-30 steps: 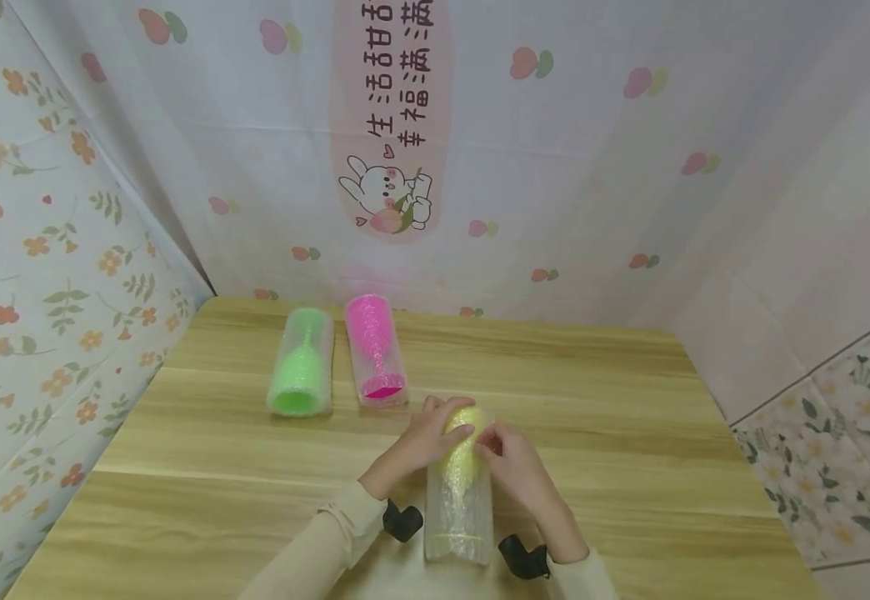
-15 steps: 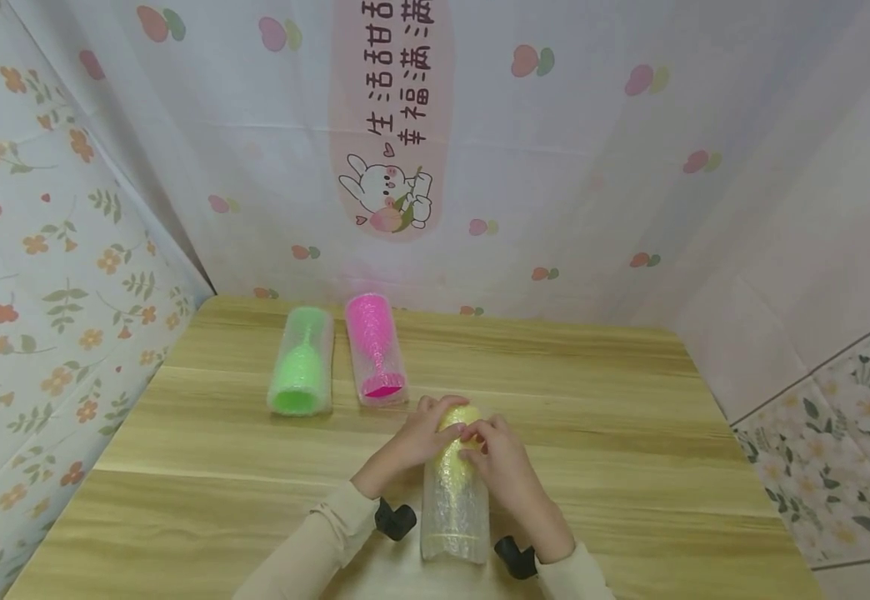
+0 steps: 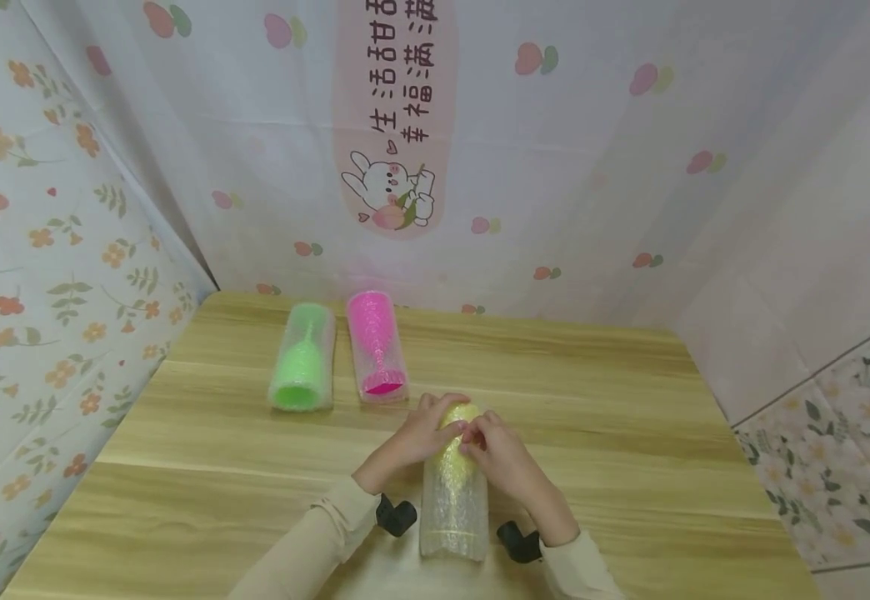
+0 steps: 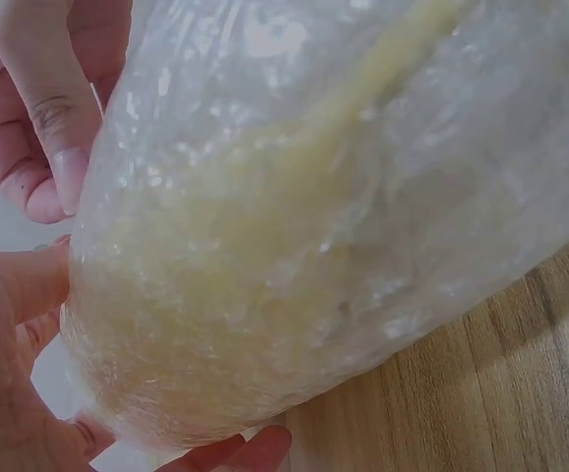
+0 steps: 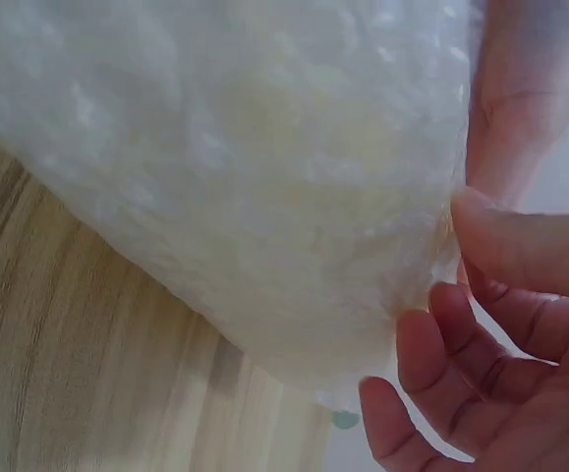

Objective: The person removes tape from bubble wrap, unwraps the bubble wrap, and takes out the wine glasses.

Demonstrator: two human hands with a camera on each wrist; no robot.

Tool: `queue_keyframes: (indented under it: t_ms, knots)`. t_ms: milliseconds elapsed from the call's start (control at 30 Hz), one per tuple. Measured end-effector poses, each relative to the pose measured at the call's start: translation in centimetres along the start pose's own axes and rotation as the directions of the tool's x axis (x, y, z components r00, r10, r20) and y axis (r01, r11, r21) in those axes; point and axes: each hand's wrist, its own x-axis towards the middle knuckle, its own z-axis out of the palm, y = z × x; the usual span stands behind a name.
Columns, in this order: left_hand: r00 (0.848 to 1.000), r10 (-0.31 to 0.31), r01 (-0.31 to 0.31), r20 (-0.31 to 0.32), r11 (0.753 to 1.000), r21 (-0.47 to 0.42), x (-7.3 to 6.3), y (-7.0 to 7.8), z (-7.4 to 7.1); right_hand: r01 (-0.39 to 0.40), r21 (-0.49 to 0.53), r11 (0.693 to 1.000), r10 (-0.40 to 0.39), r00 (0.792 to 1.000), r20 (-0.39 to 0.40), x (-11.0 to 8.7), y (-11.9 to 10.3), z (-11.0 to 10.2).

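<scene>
A yellow goblet [image 3: 457, 462] wrapped in clear bubble wrap [image 3: 454, 504] lies on the table with its bowl end away from me. My left hand [image 3: 422, 435] grips that far end, thumb on the near side and fingers reaching round it. In the left wrist view the goblet's stem [image 4: 382, 69] shows faintly through the wrap. My right hand [image 3: 506, 457] pinches at the bubble wrap over the bowl, close beside the left thumb. Thumb and bent fingertips of the right hand [image 5: 520, 334] meet the wrap's edge in the right wrist view.
A green goblet [image 3: 302, 358] and a pink goblet [image 3: 375, 337], both in bubble wrap, lie at the back left of the wooden table [image 3: 630, 433]. Printed cloth [image 3: 570, 167] hangs behind the table. Black wrist mounts [image 3: 396, 515] stick out beside the held goblet.
My right hand has shifted left over the wrapped yellow goblet, its fingertips now right by the left thumb. The goblet has slid very slightly left. The green and pink goblets stay put.
</scene>
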Motion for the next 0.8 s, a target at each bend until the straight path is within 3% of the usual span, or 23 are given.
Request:
queue_keyframes:
  t_ms: [400,567,800]
  knots:
    - [1.000,0.001,0.000,0.022,0.999,-0.039,-0.10,-0.10,-0.16,0.051,0.116,0.992,-0.062,0.994,0.086,-0.07,0.93,-0.59]
    - [1.000,0.007,-0.006,0.027,0.998,-0.058,-0.34,-0.27,-0.30,0.029,0.139,0.990,-0.045,0.993,0.112,0.06,1.03,-0.58]
    - [0.999,0.012,-0.010,0.031,0.998,-0.067,-0.42,-0.35,-0.57,0.038,0.151,0.988,-0.049,0.997,0.067,-0.05,1.00,-0.47]
